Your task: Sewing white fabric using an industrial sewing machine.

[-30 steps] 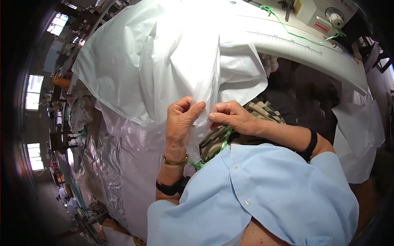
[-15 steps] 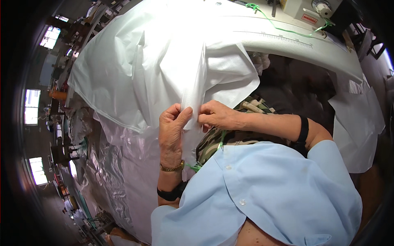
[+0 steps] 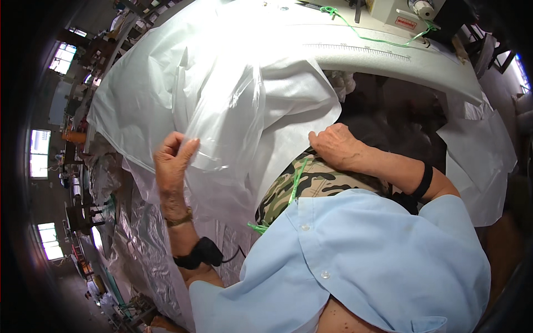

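Observation:
A large sheet of white woven plastic fabric (image 3: 294, 105) drapes over the table's near edge toward my lap, with thin clear plastic film (image 3: 216, 150) lying loosely over its middle. On the left, my left hand (image 3: 175, 161) is closed, thumb against fingers, pinching the side of the film. My right hand (image 3: 337, 146) is curled at the fabric's right edge, just above my camouflage-patterned lap. Its fingertips grip that edge, though they are partly hidden by the hand.
A white table (image 3: 377, 75) with a printed ruler scale curves across the far side. On it stand a sewing machine (image 3: 408, 19) and a loose green string (image 3: 361, 34). Another white sheet (image 3: 477, 161) hangs at the right. Crinkled clear plastic (image 3: 150, 250) lies at the lower left.
My hands were close together, pinching a narrow fold. They have moved apart, left hand to the left and right hand to the right, and the film is now spread wider.

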The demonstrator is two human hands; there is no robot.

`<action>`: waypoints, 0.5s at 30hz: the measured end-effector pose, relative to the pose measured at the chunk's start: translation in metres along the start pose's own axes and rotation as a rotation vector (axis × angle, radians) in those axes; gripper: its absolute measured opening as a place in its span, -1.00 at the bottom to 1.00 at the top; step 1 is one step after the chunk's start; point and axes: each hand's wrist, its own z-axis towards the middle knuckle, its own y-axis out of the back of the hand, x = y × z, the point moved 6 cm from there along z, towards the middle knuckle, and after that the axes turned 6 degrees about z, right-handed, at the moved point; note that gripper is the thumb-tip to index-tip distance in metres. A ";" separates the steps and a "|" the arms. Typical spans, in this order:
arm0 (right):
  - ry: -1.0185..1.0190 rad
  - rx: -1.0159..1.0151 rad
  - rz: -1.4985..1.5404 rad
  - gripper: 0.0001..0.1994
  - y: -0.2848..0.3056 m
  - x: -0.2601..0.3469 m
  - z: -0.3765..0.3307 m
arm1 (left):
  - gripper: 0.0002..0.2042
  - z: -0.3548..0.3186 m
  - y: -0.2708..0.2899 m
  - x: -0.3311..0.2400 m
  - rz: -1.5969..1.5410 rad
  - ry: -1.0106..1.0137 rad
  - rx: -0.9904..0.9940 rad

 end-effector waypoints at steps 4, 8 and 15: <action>-0.037 -0.042 -0.042 -0.89 -0.003 -0.018 -0.003 | -0.82 0.017 0.024 -0.027 0.281 -0.150 -0.029; 0.125 -0.259 0.044 -0.84 0.040 0.002 -0.029 | -0.81 0.015 0.029 -0.072 0.638 -0.320 -0.081; 0.477 -0.446 0.155 -0.87 0.111 0.072 -0.073 | -0.76 -0.004 -0.019 -0.087 0.420 -0.394 0.128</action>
